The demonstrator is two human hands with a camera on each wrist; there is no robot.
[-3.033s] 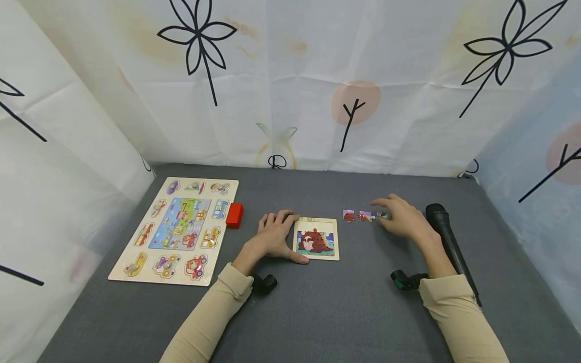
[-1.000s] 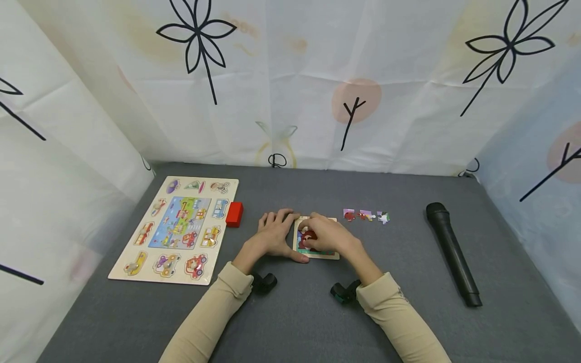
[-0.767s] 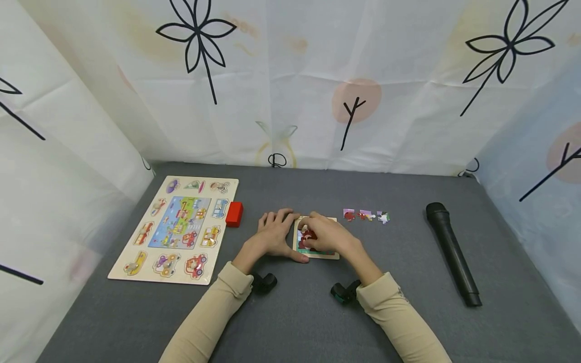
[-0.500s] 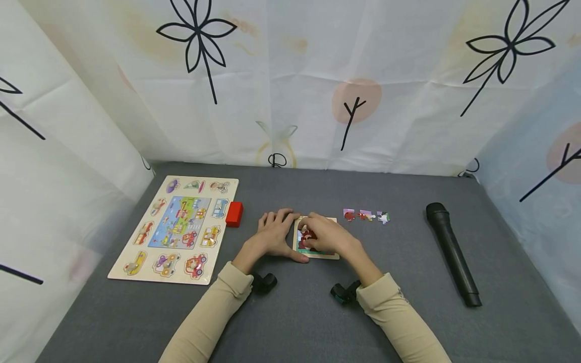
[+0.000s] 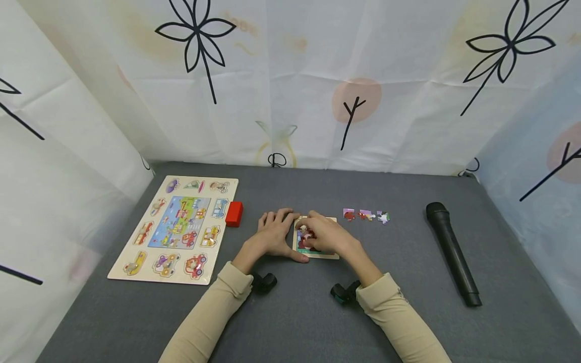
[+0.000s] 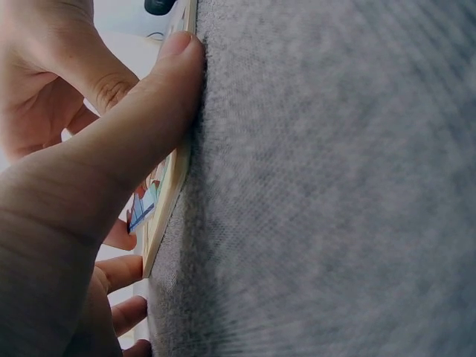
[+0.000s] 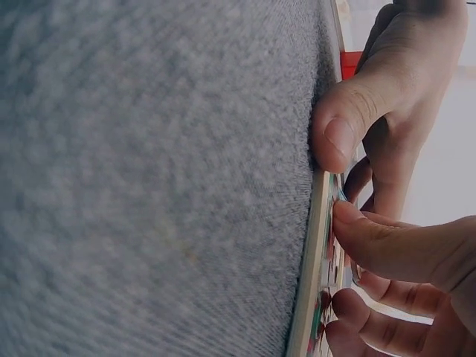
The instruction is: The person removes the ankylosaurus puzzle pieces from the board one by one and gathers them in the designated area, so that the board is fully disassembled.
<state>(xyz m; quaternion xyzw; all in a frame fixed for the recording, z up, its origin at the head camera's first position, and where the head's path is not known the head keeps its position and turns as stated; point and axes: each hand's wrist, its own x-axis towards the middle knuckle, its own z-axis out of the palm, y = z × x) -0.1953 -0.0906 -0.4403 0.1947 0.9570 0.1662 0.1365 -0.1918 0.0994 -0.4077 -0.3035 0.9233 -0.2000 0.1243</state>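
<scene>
My left hand (image 5: 274, 236) spans the left side of a small wooden jigsaw tray (image 5: 330, 256), its thumb along the near edge and its index finger at the far left corner. Over the same tray, my right hand (image 5: 328, 234) has its fingertips down on the red, brown and green picture. A jigsaw piece (image 6: 141, 210) with blue on it stands tilted up from the tray in the left wrist view, pinched by the right fingers. The right hand hides much of the picture. Three loose jigsaw pieces (image 5: 365, 215) lie in a row right of the tray.
A large wooden vehicle puzzle board (image 5: 131, 272) lies at the left, with a red block (image 5: 234, 214) at its right edge. A black microphone (image 5: 454, 254) lies at the right. White patterned cloth (image 5: 304, 101) hangs behind the grey table (image 5: 299, 312).
Three seconds ago the right hand was at the loose pieces; it moved left onto the tray. Lately a jigsaw piece under its fingers has tilted up. The left hand stays put.
</scene>
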